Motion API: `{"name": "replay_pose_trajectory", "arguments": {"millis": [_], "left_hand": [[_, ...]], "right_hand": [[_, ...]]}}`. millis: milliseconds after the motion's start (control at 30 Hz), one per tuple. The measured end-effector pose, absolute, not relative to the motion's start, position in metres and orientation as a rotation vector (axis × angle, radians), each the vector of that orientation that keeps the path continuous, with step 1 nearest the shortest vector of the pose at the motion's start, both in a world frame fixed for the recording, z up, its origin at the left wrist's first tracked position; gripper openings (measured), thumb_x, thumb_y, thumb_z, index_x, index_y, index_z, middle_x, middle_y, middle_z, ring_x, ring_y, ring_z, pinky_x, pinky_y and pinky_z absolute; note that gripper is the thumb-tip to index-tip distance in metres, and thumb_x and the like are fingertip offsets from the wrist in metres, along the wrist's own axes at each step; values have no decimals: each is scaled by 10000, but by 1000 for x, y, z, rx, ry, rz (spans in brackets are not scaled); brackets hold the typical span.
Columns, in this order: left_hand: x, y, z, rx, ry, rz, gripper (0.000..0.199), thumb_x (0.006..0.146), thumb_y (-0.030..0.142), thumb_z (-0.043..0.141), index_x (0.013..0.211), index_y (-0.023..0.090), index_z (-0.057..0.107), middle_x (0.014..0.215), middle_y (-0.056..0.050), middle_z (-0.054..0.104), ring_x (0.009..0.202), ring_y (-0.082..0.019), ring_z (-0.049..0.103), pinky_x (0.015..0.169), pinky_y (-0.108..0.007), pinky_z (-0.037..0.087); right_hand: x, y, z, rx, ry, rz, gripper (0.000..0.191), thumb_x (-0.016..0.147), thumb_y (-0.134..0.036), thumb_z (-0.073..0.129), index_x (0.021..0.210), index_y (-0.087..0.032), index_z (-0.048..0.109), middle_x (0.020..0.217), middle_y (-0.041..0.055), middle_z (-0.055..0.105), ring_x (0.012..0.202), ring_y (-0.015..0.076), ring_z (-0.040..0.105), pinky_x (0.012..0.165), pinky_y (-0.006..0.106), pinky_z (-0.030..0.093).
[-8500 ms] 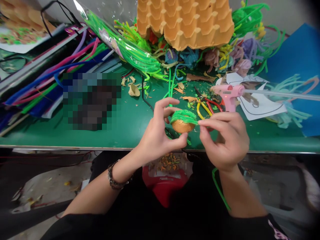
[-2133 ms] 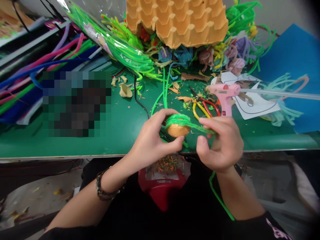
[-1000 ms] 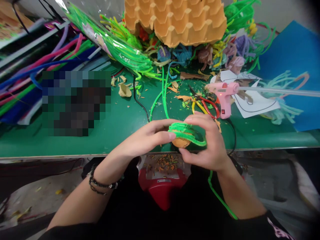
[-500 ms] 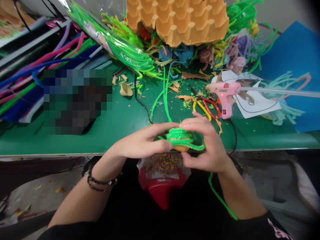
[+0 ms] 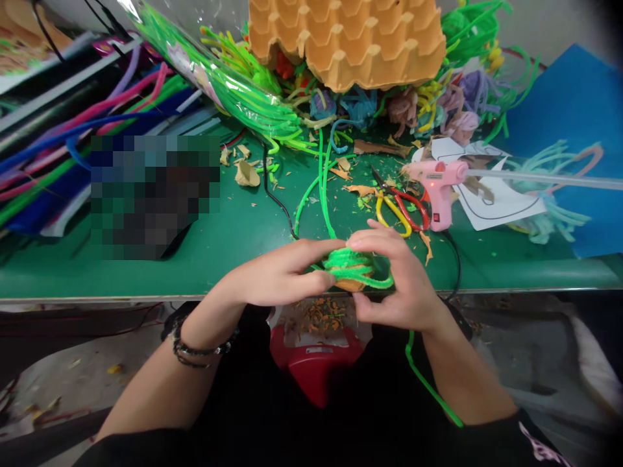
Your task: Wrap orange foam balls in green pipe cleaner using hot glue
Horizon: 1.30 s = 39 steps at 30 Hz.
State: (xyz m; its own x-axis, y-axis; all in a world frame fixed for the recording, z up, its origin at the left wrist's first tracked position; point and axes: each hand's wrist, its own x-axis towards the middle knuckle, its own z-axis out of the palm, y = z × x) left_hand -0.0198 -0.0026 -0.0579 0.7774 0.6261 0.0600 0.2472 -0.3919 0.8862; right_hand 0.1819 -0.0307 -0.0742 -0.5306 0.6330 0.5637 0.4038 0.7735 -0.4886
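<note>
A small tan cardboard piece wrapped in fuzzy green stem (image 5: pixel 348 266) is held between both hands just above the table's front edge. My left hand (image 5: pixel 280 272) grips its left side, with the thumb in front and fingers behind. On the right side, my right hand (image 5: pixel 396 279) has its fingertips on the top of the coil and its thumb below. A loop of the green stem bulges toward the right palm. Its long tail (image 5: pixel 428 384) hangs below the right hand beside the forearm.
Beyond the hands lie scissors with red and yellow handles (image 5: pixel 402 211), a pink glue gun (image 5: pixel 438 188) and loose green stems (image 5: pixel 324 188). An egg tray (image 5: pixel 348 45) sits at the back, bundled stems (image 5: pixel 73 139) at left. A red bin (image 5: pixel 316 370) with scraps is below.
The green loop at the right of the coil has drawn in smaller. Both hands and the wrapped piece have shifted slightly.
</note>
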Motion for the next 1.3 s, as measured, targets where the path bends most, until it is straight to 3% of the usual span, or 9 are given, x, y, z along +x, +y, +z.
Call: {"name": "replay_pose_trajectory", "arguments": {"millis": [300, 467, 633, 733, 833, 1000, 1300], "left_hand": [[-21, -1, -60, 2009, 654, 419, 257, 750, 268, 438, 912, 163, 609, 729, -3, 661, 626, -141, 561, 590, -223, 468], [-21, 0, -59, 2010, 689, 498, 329, 751, 250, 441, 1017, 161, 614, 892, -10, 707, 747, -150, 618, 676, -220, 493], [-21, 0, -60, 2048, 810, 551, 431, 734, 242, 473, 1142, 162, 589, 1052, -23, 707, 872, -163, 650, 783, -234, 499], [-20, 0, -61, 2088, 936, 567, 473, 725, 253, 496, 1179, 146, 576, 1078, -43, 701, 908, -180, 651, 805, -255, 496], [-19, -1, -60, 2104, 963, 592, 479, 709, 252, 506, 1165, 134, 588, 1096, -52, 696, 901, -175, 650, 816, -255, 494], [-19, -1, -60, 2133, 996, 629, 497, 699, 274, 506, 1164, 119, 591, 1025, -50, 708, 861, -173, 656, 768, -250, 500], [-18, 0, -61, 2195, 996, 660, 514, 688, 291, 505, 1153, 97, 602, 1029, -73, 713, 848, -184, 671, 735, -253, 511]], "right_hand": [[183, -31, -76, -730, -2215, 477, 584, 671, -140, 567, 1216, -263, 399, 1132, 34, 607, 1108, 195, 577, 1076, 488, 351], [184, -29, -74, -753, -2214, 397, 590, 700, -164, 598, 1246, -253, 392, 1151, 48, 591, 1111, 205, 561, 1051, 484, 386], [185, -27, -71, -794, -2165, 182, 600, 701, -299, 644, 1252, -237, 417, 1150, 86, 562, 1089, 245, 548, 894, 454, 498], [185, -27, -70, -834, -2096, 8, 526, 727, -347, 631, 1210, -239, 454, 1074, 76, 590, 999, 238, 593, 811, 429, 527], [184, -30, -69, -888, -2042, -96, 387, 764, -290, 630, 1122, -223, 500, 936, 40, 635, 841, 188, 634, 717, 355, 531], [181, -36, -66, -1023, -2022, -43, 113, 813, -249, 610, 904, -222, 548, 680, -51, 629, 569, 99, 585, 532, 248, 460], [182, -36, -63, -1002, -1964, 69, 102, 781, -178, 624, 857, -210, 564, 694, -41, 605, 606, 95, 550, 546, 238, 458]]}}
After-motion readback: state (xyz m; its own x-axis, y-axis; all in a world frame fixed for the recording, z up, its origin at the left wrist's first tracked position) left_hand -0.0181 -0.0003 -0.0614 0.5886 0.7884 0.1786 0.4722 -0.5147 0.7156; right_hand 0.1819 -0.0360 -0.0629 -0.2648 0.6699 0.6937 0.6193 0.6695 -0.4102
